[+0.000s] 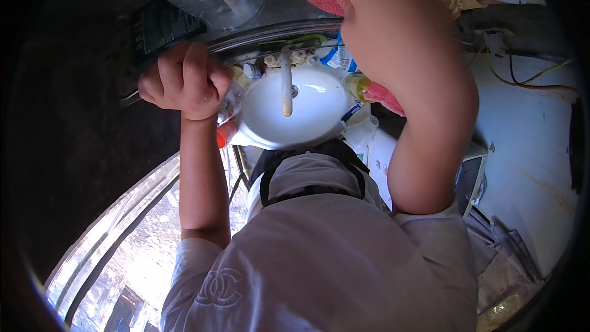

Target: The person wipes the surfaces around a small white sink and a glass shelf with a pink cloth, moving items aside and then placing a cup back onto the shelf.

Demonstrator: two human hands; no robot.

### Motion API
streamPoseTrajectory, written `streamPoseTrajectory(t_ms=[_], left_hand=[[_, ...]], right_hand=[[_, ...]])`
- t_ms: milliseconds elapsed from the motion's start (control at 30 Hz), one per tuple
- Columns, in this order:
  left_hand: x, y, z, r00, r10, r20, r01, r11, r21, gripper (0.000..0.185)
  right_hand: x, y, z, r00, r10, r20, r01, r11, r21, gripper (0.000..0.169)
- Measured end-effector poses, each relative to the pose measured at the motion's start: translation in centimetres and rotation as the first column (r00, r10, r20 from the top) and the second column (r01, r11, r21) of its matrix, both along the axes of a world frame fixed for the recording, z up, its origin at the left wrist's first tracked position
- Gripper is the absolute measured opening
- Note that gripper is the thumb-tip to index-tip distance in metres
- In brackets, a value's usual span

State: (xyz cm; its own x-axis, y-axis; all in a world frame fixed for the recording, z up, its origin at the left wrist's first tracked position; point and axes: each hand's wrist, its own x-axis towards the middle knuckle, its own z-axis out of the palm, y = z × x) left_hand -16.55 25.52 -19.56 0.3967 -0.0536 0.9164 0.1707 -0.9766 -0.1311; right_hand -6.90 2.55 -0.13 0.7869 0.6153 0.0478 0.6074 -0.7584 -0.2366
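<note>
My right hand (368, 4), raised at the upper right, is closed on a red cloth (324, 0) that pokes out past the fingers. A pinkish-red piece, perhaps cloth too, shows below the forearm beside a bottle of yellowish liquid (356, 86). My left hand (186, 78) is a fist at the edge of a dark surface, left of the basin; whether its fingers grip that edge is hidden. Between the arms lies a white oval washbasin (267, 115), with a pale spout (286, 83) reaching over it.
On the dark ledge above are a clear container (244, 14) with a stick inside and a dark flat box (161, 32). Around the basin stand an orange-red container (226, 133), a small capped bottle (252, 71) and a blue-and-white packet (340, 59). Wires (530, 84) hang at the right wall.
</note>
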Motion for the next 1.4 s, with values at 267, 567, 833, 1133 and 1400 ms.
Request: streamPoseTrajectory(t_ms=[267, 567, 833, 1133, 1400], left_hand=[[-0.4, 0.1, -0.3, 1.0, 0.02, 0.019, -0.02, 1.0, -0.016, 0.02], [0.0, 0.3, -0.3, 0.999, 0.015, 0.033, -0.015, 1.0, -0.006, 0.02], [-0.2, 0.4, -0.2, 0.999, 0.012, 0.032, -0.011, 1.0, -0.007, 0.019], [-0.5, 0.5, -0.4, 1.0, 0.014, 0.013, -0.014, 1.0, -0.013, 0.021], [-0.5, 0.2, -0.5, 1.0, 0.015, 0.023, -0.014, 1.0, -0.025, 0.022]], right_hand=[[-3.0, -5.3, -6.0, 0.973, 0.12, 0.198, -0.188, 0.91, 0.369, 0.041], [-4.8, -6.4, -9.7, 0.987, -0.12, 0.107, 0.075, 0.932, 0.355, 0.041], [-4.5, -6.0, -10.4, 0.971, -0.201, 0.125, 0.144, 0.92, 0.365, 0.04], [-6.4, -1.8, -11.3, 0.995, -0.087, 0.055, 0.053, 0.891, 0.451, 0.056], [-5.7, -4.1, -8.3, 0.998, 0.052, 0.024, -0.057, 0.88, 0.471, 0.043]])
